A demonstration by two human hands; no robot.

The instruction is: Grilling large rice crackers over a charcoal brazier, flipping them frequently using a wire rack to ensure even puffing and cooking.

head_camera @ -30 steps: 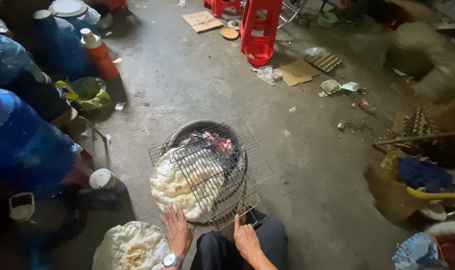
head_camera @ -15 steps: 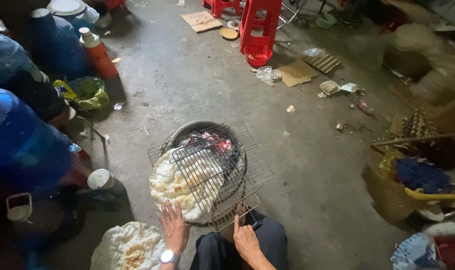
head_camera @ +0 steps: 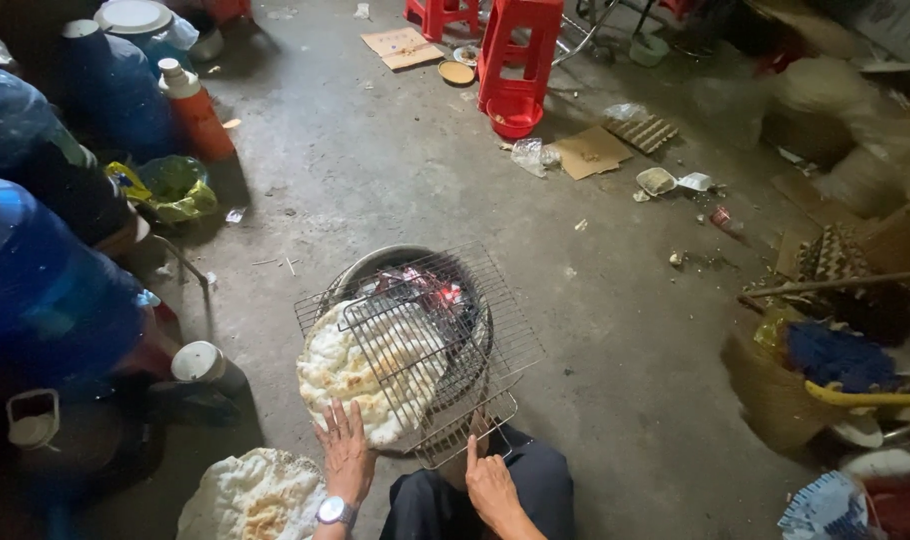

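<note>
Head view: left hand [head_camera: 346,455] seemingly touches rice cracker [head_camera: 365,375] under wire grill [head_camera: 415,345].

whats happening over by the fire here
A person crouches on the concrete floor at a round charcoal brazier with glowing embers. A flat, blistered rice cracker lies between wire grill racks over the coals. The left hand rests open at the cracker's near edge, a wristwatch on that wrist. The right hand touches the rack's near corner. Another toasted cracker lies to the left, by the knee.

flat brown cardboard sheets [head_camera: 402,46] on floor
</note>
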